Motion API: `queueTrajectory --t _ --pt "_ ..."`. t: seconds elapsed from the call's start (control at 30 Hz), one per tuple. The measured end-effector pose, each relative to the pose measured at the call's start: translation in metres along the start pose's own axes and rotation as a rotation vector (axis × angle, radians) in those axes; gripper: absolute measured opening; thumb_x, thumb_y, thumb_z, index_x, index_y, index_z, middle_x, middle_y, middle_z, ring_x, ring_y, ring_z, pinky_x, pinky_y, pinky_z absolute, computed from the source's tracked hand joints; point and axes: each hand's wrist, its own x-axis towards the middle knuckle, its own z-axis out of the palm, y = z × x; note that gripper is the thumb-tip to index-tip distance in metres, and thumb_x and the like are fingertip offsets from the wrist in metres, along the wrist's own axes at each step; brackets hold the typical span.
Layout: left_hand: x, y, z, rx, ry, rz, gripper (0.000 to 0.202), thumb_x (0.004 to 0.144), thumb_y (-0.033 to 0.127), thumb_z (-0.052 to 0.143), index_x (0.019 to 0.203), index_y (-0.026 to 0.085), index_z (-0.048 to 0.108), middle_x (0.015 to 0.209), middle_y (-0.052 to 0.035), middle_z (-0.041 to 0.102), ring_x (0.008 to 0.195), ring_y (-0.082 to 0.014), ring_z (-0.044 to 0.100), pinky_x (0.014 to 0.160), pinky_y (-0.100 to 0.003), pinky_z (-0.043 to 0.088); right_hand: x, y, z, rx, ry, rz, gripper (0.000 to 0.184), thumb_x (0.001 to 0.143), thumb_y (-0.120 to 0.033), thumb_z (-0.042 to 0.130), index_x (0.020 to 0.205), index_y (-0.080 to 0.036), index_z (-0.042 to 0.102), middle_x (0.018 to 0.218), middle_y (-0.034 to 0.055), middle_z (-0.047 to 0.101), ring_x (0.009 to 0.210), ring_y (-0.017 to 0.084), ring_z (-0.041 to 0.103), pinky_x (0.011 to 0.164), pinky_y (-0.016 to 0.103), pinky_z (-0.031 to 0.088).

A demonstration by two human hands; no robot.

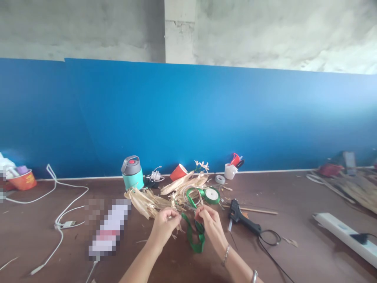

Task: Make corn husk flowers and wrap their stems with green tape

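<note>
My left hand (pixel 165 225) is closed, thumb and fingertips pinched together. What lies in that pinch is too small to make out, though pale strands show by the fingertips. My right hand (pixel 209 221) is closed too, pinching green ribbon (pixel 196 246) that hangs in a loop between the hands. Just beyond the fingers, more of the ribbon runs to its spool (pixel 212 195), which has a white centre. Dry corn husks (pixel 147 203) lie in a loose heap past my left hand. White husk-like flowers (pixel 202 166) on a green stem stand behind the heap.
A black glue gun (pixel 243 220) and its cord lie to the right, near a thin stick (pixel 259 211). A power strip (pixel 344 234) is further right. At the back stand a teal flask (pixel 133 179), a tipped red cup (pixel 178 173) and a white cup (pixel 230 171). A blurred-out phone (pixel 110 228) lies left.
</note>
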Motion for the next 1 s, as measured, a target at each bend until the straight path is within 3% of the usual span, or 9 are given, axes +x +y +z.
queueTrajectory --t 0.23,0.37,0.47,0.6,0.67,0.77,0.87,1.0 --pt "0.0 -0.002 0.001 -0.092 -0.022 -0.055 0.021 0.069 0.022 0.057 0.048 0.018 0.059 0.069 -0.0017 0.06 0.063 -0.0157 0.056 0.061 -0.025 0.041 0.004 0.005 -0.004 -0.054 0.043 0.021 0.033 0.073 -0.04 0.043 0.047 -0.02 0.043 0.044 -0.003 0.04 0.045 0.011 0.036 0.045 0.024 0.028" --pt "-0.001 -0.002 0.001 -0.141 -0.025 -0.086 0.018 0.068 0.024 0.058 0.051 0.017 0.06 0.067 -0.0007 0.06 0.057 -0.0134 0.054 0.057 -0.024 0.039 0.007 0.009 -0.005 -0.103 0.046 0.021 0.039 0.072 -0.054 0.05 0.066 -0.016 0.058 0.047 -0.0045 0.04 0.044 0.011 0.035 0.043 0.024 0.027" --pt "-0.002 -0.001 0.001 -0.174 -0.026 -0.117 0.016 0.067 0.026 0.06 0.054 0.017 0.061 0.064 0.0001 0.06 0.055 -0.0125 0.053 0.055 -0.023 0.038 0.01 0.011 -0.009 -0.185 0.052 -0.003 0.044 0.071 -0.057 0.053 0.07 -0.014 0.062 0.052 -0.0017 0.047 0.047 0.012 0.04 0.044 0.024 0.03" --pt "-0.002 0.001 -0.001 -0.21 -0.021 -0.171 0.014 0.067 0.028 0.062 0.059 0.017 0.062 0.053 0.0017 0.058 0.051 -0.0123 0.05 0.053 -0.023 0.036 0.015 0.011 -0.021 -0.373 0.094 -0.035 0.043 0.075 -0.053 0.053 0.051 -0.017 0.053 0.045 -0.0023 0.042 0.047 0.013 0.041 0.049 0.026 0.031" --pt "-0.002 0.002 -0.002 -0.23 -0.019 -0.191 0.014 0.067 0.029 0.062 0.059 0.017 0.062 0.049 0.0024 0.057 0.05 -0.012 0.049 0.053 -0.023 0.036 0.016 0.011 -0.027 -0.459 0.095 -0.074 0.038 0.073 -0.046 0.058 0.047 -0.018 0.053 0.049 -0.0001 0.047 0.055 0.016 0.047 0.057 0.028 0.035" --pt "-0.002 0.004 -0.003 -0.266 -0.017 -0.212 0.018 0.067 0.032 0.064 0.058 0.017 0.061 0.048 0.0028 0.056 0.049 -0.0113 0.048 0.053 -0.022 0.035 0.015 0.012 -0.03 -0.768 -0.003 -0.123 0.014 0.064 -0.028 0.064 0.073 -0.018 0.067 0.079 0.0067 0.062 0.084 0.025 0.054 0.075 0.032 0.037" --pt "-0.003 0.005 -0.004 -0.304 -0.009 -0.231 0.019 0.066 0.034 0.065 0.059 0.017 0.061 0.048 0.0029 0.057 0.049 -0.0114 0.049 0.053 -0.022 0.036 0.011 0.013 -0.028 -1.148 -0.133 -0.091 0.042 0.062 -0.02 0.06 0.104 -0.019 0.063 0.103 0.0115 0.062 0.101 0.03 0.052 0.081 0.036 0.035" --pt "-0.002 0.004 -0.005 -0.34 0.012 -0.248 0.019 0.064 0.035 0.067 0.059 0.017 0.062 0.048 0.0033 0.056 0.05 -0.0118 0.05 0.053 -0.022 0.035 0.008 0.011 -0.025 -1.271 -0.172 -0.063 0.048 0.063 -0.01 0.053 0.111 -0.018 0.059 0.109 0.0121 0.062 0.106 0.028 0.052 0.085 0.035 0.033"
